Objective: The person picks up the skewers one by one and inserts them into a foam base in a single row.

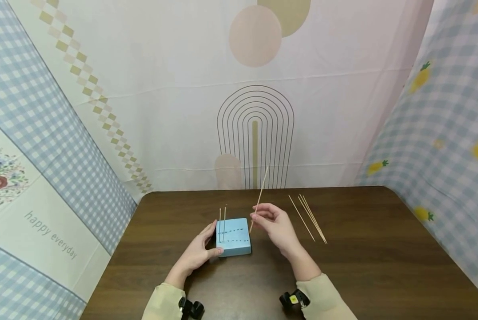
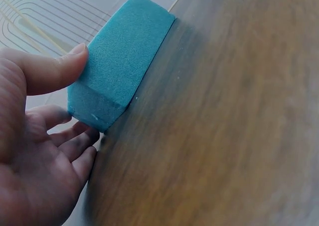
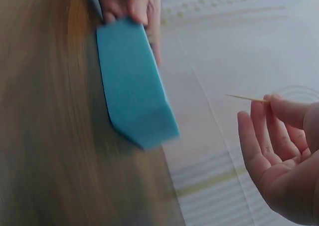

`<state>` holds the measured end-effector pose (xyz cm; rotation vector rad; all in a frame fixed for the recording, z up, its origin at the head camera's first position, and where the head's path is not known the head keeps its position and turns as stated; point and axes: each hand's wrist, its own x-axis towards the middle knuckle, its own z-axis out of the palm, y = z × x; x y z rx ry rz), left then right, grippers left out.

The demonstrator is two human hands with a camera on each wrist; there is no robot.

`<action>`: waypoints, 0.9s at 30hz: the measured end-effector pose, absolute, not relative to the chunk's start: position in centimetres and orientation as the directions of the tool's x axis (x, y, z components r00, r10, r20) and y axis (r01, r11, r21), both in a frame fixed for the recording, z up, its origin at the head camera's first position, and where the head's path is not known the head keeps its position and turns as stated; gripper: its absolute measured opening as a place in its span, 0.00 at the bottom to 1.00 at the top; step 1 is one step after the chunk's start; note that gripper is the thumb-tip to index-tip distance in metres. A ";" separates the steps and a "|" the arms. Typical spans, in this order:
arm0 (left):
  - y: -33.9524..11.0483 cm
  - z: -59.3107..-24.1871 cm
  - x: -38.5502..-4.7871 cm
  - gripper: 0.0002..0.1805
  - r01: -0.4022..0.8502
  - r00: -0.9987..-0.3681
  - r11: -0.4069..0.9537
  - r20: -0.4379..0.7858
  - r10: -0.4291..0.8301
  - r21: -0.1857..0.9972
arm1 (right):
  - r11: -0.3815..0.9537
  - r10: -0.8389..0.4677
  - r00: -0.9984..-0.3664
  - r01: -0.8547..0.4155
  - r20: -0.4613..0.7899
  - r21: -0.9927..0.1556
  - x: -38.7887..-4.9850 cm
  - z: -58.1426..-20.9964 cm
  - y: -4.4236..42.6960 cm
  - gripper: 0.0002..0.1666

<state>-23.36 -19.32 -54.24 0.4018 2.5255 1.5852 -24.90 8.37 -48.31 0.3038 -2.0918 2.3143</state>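
A light blue foam block lies on the table, its top marked with two rows of dark dots. Two thin wooden skewers stand upright in its left part. My left hand grips the block at its left side, thumb at the near corner and fingers along the far edge. Between thumb and fingertips, my right hand pinches another wooden skewer, tilted, just right of the block. Its pointed lower end sticks out below the fingers in the right wrist view, apart from the block.
Several loose skewers lie on the brown wooden table, right of my right hand. A patterned cloth hangs behind the table, with checked cloth along the right side.
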 end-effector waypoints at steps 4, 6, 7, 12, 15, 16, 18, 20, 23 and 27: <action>-19.3 -54.2 -23.5 0.52 0.151 -0.955 0.414 0.024 0.295 0.898 | -0.126 -0.154 -0.978 -0.123 0.142 -0.984 -24.8 -48.9 6.0 0.13; -19.2 -54.2 -23.5 0.52 0.151 -0.954 0.411 0.024 0.298 0.899 | -0.124 -0.180 -0.974 -0.114 0.135 -0.986 -24.7 -49.4 4.9 0.12; -19.2 -54.2 -23.5 0.52 0.153 -0.954 0.409 0.027 0.298 0.900 | -0.121 -0.194 -0.972 -0.111 0.133 -0.986 -24.6 -49.6 4.5 0.12; -19.3 -54.1 -23.6 0.52 0.157 -0.955 0.401 0.036 0.294 0.903 | -0.102 -0.246 -0.963 -0.089 0.112 -0.991 -24.2 -50.3 3.1 0.13; -19.4 -54.1 -23.6 0.52 0.166 -0.953 0.407 0.041 0.299 0.898 | -0.077 -0.249 -0.962 -0.096 0.112 -0.992 -24.1 -50.7 2.7 0.11; -19.4 -54.1 -23.7 0.53 0.166 -0.953 0.410 0.039 0.300 0.897 | -0.070 -0.250 -0.962 -0.100 0.115 -0.993 -24.1 -50.8 2.7 0.11; -19.4 -54.1 -23.7 0.53 0.164 -0.953 0.413 0.035 0.302 0.896 | -0.051 -0.248 -0.961 -0.111 0.120 -0.993 -24.1 -51.0 2.6 0.10; -19.4 -54.0 -23.7 0.53 0.163 -0.953 0.413 0.034 0.302 0.896 | -0.037 -0.248 -0.960 -0.124 0.129 -0.992 -24.2 -51.1 2.5 0.09; -19.5 -54.1 -23.7 0.53 0.159 -0.953 0.411 0.030 0.302 0.898 | -0.027 -0.250 -0.958 -0.135 0.138 -0.990 -24.2 -51.2 2.5 0.08; -19.5 -54.1 -23.7 0.52 0.156 -0.953 0.400 0.032 0.300 0.903 | 0.003 -0.254 -0.956 -0.155 0.149 -0.988 -24.1 -51.2 2.5 0.07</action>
